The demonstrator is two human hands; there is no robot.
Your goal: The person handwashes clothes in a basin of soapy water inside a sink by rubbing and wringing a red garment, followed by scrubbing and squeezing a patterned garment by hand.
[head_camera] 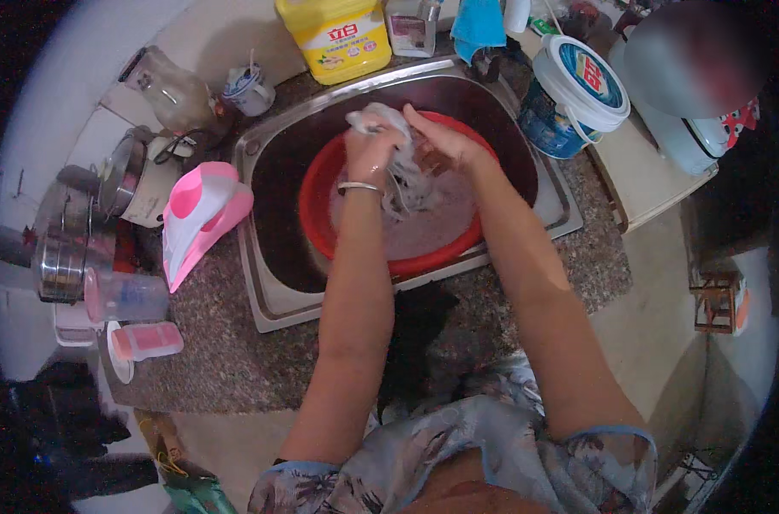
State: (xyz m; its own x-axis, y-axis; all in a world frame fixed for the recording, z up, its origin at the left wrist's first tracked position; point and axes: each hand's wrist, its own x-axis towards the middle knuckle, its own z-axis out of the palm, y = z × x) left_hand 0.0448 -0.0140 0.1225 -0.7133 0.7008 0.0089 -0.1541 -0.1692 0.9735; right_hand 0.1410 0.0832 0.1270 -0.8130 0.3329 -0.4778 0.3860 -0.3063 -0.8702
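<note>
A red plastic basin (pixel 315 221) with cloudy, sudsy water sits in a stainless steel sink (pixel 261 302). Over its far side my left hand (pixel 378 144), with a bangle at the wrist, grips a wet whitish cloth (pixel 405 177) that hangs down into the water. Part of the cloth bunches up above the fist. Just right of it, my right hand (pixel 446 142) is raised with the thumb up and apart from the fingers; its palm side faces the cloth. Whether those fingers touch the cloth is hard to tell.
A yellow detergent jug (pixel 338 42) stands behind the sink, a lidded white and blue bucket (pixel 573 96) at its right. On the left are a pink and white plastic item (pixel 206 212), a clear plastic cup (pixel 129 295), a pink container (pixel 148 340), an enamel mug (pixel 251 93) and metal pots (pixel 65 257).
</note>
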